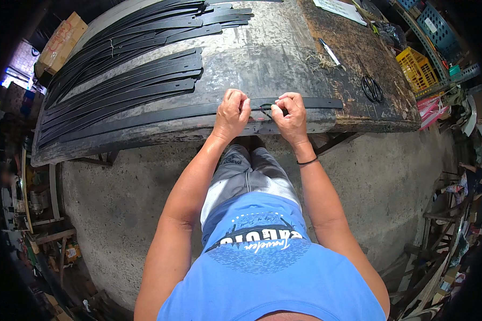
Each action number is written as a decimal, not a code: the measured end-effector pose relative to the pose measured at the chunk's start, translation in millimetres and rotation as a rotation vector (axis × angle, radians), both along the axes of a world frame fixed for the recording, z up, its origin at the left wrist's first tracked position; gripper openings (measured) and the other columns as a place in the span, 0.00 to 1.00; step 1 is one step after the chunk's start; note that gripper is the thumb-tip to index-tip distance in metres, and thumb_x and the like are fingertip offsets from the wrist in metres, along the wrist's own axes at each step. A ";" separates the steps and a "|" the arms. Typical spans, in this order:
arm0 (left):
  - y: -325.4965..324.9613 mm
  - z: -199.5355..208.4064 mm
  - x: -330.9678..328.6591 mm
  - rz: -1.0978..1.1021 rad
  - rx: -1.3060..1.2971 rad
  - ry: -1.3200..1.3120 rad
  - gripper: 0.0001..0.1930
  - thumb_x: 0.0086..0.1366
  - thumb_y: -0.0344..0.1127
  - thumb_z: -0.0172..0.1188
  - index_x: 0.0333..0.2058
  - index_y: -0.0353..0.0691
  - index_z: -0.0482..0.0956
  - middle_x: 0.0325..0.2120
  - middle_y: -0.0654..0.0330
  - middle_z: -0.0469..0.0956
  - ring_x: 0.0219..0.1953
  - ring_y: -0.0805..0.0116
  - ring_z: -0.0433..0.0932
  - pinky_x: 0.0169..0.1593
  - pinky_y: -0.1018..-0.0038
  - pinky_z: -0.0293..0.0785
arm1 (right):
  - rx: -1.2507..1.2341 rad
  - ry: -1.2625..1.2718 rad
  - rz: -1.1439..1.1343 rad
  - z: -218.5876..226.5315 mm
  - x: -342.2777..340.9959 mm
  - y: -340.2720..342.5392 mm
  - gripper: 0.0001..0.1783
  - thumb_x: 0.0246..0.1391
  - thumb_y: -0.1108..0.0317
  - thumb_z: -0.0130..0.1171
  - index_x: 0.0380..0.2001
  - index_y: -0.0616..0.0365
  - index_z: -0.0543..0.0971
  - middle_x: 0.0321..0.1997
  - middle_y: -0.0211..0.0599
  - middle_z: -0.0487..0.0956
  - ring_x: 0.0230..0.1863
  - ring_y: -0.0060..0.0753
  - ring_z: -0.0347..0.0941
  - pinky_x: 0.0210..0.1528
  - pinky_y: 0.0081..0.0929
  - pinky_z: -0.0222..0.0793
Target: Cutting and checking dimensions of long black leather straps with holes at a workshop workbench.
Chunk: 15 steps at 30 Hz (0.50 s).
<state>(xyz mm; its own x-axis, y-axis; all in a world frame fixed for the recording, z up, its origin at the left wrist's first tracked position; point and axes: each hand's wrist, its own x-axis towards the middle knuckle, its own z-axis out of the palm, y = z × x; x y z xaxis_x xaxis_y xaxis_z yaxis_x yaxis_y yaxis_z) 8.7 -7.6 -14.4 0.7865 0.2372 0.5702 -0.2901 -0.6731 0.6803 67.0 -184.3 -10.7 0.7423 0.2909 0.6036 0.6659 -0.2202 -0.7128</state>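
Note:
A long black strap lies along the table's near edge, its holed end to the right. Around it, between my hands, sits a thin dark cord in a small loop. My left hand is closed beside the loop, fingers curled tight over the strap. Just right of the loop, my right hand pinches with thumb and forefinger at the cord. The cord's ends are hidden by my fingers. A pile of similar straps lies to the left of my hands.
More black straps are heaped at the table's far left. Black-handled scissors, a white-handled knife or pen and loose fibres lie on the right. A yellow crate stands beyond the right edge, a cardboard box beyond the left.

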 end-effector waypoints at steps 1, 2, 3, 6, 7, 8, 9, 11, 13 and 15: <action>0.4 -0.6 0.1 0.000 -0.001 0.000 0.05 0.59 0.27 0.57 0.31 0.35 0.70 0.30 0.53 0.70 0.30 0.53 0.74 0.33 0.64 0.72 | -0.012 -0.017 0.003 0.7 -0.2 0.1 0.06 0.44 0.75 0.63 0.25 0.62 0.75 0.38 0.39 0.71 0.32 0.31 0.72 0.30 0.26 0.70; 1.0 -1.4 0.3 -0.001 0.005 -0.005 0.05 0.59 0.27 0.57 0.31 0.36 0.70 0.30 0.53 0.70 0.29 0.53 0.74 0.33 0.64 0.72 | -0.013 -0.017 0.003 0.4 -0.2 0.4 0.06 0.44 0.75 0.63 0.25 0.62 0.75 0.38 0.39 0.71 0.32 0.31 0.72 0.30 0.26 0.70; 1.3 -1.7 0.8 -0.004 0.011 -0.011 0.05 0.59 0.27 0.57 0.32 0.36 0.70 0.30 0.53 0.70 0.29 0.53 0.74 0.32 0.63 0.72 | -0.015 -0.009 -0.002 -0.2 -0.1 0.6 0.06 0.44 0.75 0.63 0.25 0.62 0.75 0.38 0.39 0.71 0.32 0.32 0.72 0.31 0.27 0.70; 1.2 -1.2 2.1 -0.005 0.028 -0.045 0.04 0.59 0.27 0.57 0.31 0.36 0.70 0.30 0.53 0.70 0.28 0.53 0.74 0.32 0.63 0.72 | -0.018 -0.010 -0.007 0.5 0.0 0.9 0.06 0.44 0.76 0.63 0.24 0.63 0.75 0.39 0.40 0.71 0.33 0.33 0.71 0.31 0.27 0.70; 0.9 -0.3 1.9 -0.008 0.027 -0.045 0.04 0.59 0.27 0.57 0.31 0.36 0.70 0.30 0.53 0.70 0.28 0.53 0.74 0.32 0.63 0.72 | -0.019 -0.017 -0.006 0.8 0.1 0.7 0.06 0.43 0.76 0.63 0.24 0.63 0.75 0.39 0.40 0.71 0.33 0.33 0.71 0.32 0.27 0.70; 0.7 0.6 1.2 -0.007 0.005 -0.021 0.04 0.59 0.27 0.57 0.31 0.36 0.70 0.30 0.53 0.70 0.28 0.53 0.74 0.32 0.63 0.72 | -0.020 -0.017 -0.009 0.1 0.8 0.8 0.06 0.43 0.76 0.63 0.24 0.63 0.75 0.39 0.40 0.71 0.33 0.33 0.71 0.32 0.27 0.70; 0.3 1.4 0.7 -0.007 -0.018 0.003 0.04 0.59 0.27 0.57 0.31 0.36 0.70 0.30 0.53 0.70 0.29 0.53 0.74 0.32 0.63 0.72 | -0.021 -0.024 -0.005 -0.4 1.6 1.1 0.06 0.43 0.76 0.63 0.24 0.62 0.75 0.39 0.41 0.71 0.33 0.33 0.71 0.31 0.27 0.70; 0.2 1.0 1.3 -0.008 -0.010 -0.010 0.04 0.59 0.27 0.57 0.30 0.36 0.70 0.30 0.53 0.70 0.29 0.53 0.74 0.32 0.63 0.72 | -0.023 -0.030 -0.004 -0.6 0.7 0.5 0.06 0.43 0.76 0.63 0.24 0.62 0.75 0.39 0.41 0.71 0.33 0.33 0.71 0.31 0.27 0.70; 0.2 0.9 1.6 -0.006 -0.001 -0.024 0.05 0.59 0.27 0.57 0.30 0.36 0.70 0.29 0.53 0.70 0.29 0.53 0.74 0.32 0.63 0.72 | -0.023 0.001 -0.007 1.5 -1.0 0.7 0.06 0.43 0.76 0.63 0.23 0.62 0.74 0.39 0.41 0.71 0.33 0.34 0.71 0.31 0.27 0.70; -0.4 1.0 1.2 0.007 0.003 -0.009 0.05 0.60 0.27 0.57 0.30 0.36 0.70 0.29 0.53 0.70 0.29 0.53 0.74 0.32 0.63 0.72 | -0.023 0.000 -0.007 1.3 -1.4 0.3 0.06 0.43 0.76 0.63 0.23 0.62 0.74 0.39 0.41 0.71 0.34 0.34 0.71 0.32 0.27 0.70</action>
